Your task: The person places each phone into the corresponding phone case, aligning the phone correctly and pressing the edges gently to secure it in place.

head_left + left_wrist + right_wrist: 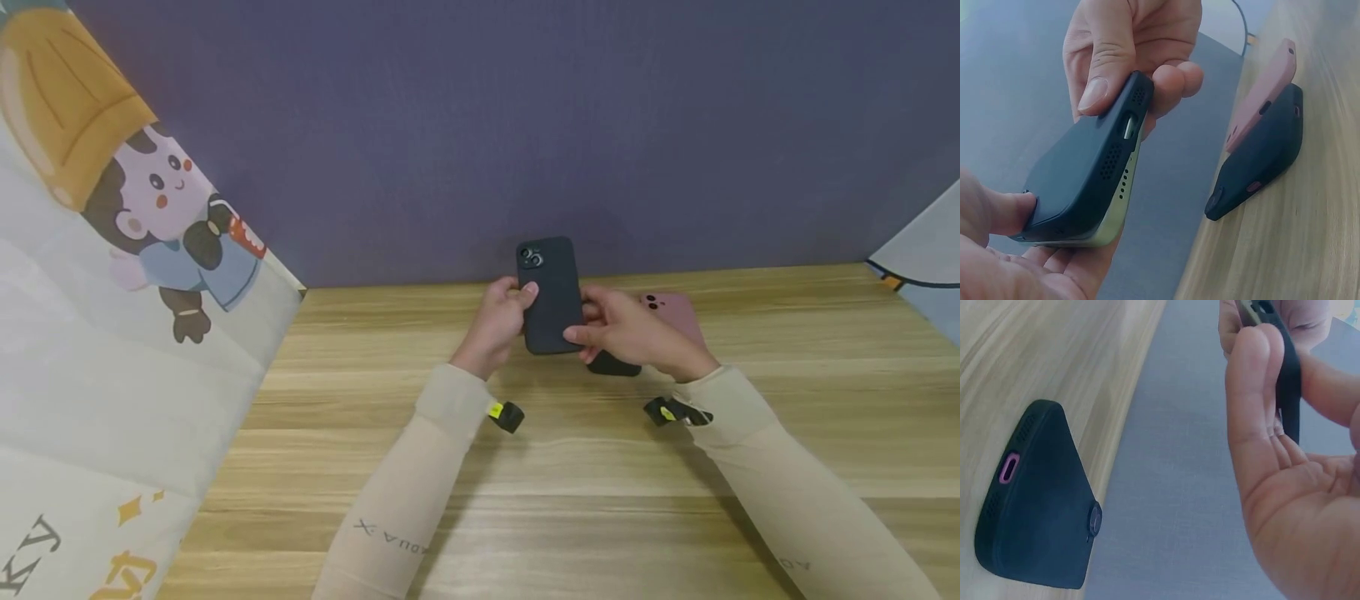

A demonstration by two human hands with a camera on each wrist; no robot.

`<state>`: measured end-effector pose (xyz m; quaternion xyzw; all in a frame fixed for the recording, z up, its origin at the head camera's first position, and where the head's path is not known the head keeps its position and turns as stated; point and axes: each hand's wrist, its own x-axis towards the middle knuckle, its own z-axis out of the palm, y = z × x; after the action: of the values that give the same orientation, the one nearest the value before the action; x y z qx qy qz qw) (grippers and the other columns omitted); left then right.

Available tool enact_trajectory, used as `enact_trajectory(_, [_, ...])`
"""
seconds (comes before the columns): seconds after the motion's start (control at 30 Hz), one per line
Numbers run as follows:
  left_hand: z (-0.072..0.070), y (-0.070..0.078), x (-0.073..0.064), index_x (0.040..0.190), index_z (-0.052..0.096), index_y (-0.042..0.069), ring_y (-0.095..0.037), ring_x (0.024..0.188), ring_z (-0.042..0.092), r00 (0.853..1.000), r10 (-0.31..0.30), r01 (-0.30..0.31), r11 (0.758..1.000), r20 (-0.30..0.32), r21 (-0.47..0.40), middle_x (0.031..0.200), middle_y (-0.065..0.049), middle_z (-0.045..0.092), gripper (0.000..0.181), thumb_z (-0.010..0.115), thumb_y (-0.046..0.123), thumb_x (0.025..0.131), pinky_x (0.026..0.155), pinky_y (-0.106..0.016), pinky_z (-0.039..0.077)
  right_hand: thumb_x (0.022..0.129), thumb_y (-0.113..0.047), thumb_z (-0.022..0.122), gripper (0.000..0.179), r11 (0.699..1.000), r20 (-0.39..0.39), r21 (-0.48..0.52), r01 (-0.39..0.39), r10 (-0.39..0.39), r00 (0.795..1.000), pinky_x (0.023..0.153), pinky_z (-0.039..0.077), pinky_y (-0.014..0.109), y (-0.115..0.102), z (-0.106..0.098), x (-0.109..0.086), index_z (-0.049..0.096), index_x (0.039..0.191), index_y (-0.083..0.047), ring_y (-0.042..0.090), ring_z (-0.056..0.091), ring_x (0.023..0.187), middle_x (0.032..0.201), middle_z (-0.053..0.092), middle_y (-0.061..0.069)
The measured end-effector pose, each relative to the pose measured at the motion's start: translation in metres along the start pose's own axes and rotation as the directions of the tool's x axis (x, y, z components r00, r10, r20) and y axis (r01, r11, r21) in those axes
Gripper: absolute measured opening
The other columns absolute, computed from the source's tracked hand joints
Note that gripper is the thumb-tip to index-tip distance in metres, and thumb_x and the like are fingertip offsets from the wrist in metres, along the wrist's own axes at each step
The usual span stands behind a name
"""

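Observation:
Both hands hold a phone in a dark case (pixel 552 304) above the wooden table, its camera corner at the top left. In the left wrist view, the case's edge stands partly off a pale green phone (pixel 1115 219), leaving the phone's side exposed along one long edge. My left hand (pixel 498 325) grips the left side, thumb on the case's back. At the lower right corner my right hand (pixel 630 329) pinches it, thumb on the back and fingers behind. Fingers in the right wrist view hide much of the phone.
A second dark-cased phone (pixel 1041 500), pink showing at its port, lies on the table (pixel 570 517) below the right hand. Beside it lies a pink phone (pixel 675 312), partly hidden by that hand. A blue-grey panel (pixel 480 133) stands behind; a printed cloth (pixel 97 400) hangs at left.

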<state>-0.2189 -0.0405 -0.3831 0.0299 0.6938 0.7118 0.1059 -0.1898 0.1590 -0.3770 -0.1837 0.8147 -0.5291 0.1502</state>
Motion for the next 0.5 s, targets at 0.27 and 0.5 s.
enact_trajectory(0.27, [-0.004,0.001,-0.007,0.132,0.051,-0.005,-0.014,0.076,0.064,1.000,0.015,-0.015,0.999,-0.001,0.045,0.093,-0.009,0.066,0.036,0.048,0.022,0.109,0.069,-0.025,0.053,0.100,0.000,0.062,0.046,0.999,-0.030,0.022,0.026,-0.026,0.999,0.069,0.063,0.047,-0.001,0.011,-0.001,0.042,0.140,0.010,0.025,0.073,0.070,0.111,0.070,0.031])
enact_trajectory(0.5, [-0.010,0.004,-0.013,0.132,0.051,-0.005,-0.014,0.072,0.065,1.000,0.019,-0.019,0.997,0.003,0.075,0.088,-0.007,0.066,0.036,0.049,0.023,0.109,0.066,-0.024,0.053,0.101,-0.002,0.061,0.052,0.999,-0.045,0.035,0.039,-0.037,0.998,0.070,0.063,0.044,0.000,0.020,-0.003,0.037,0.146,0.008,0.029,0.073,0.075,0.119,0.068,0.032])
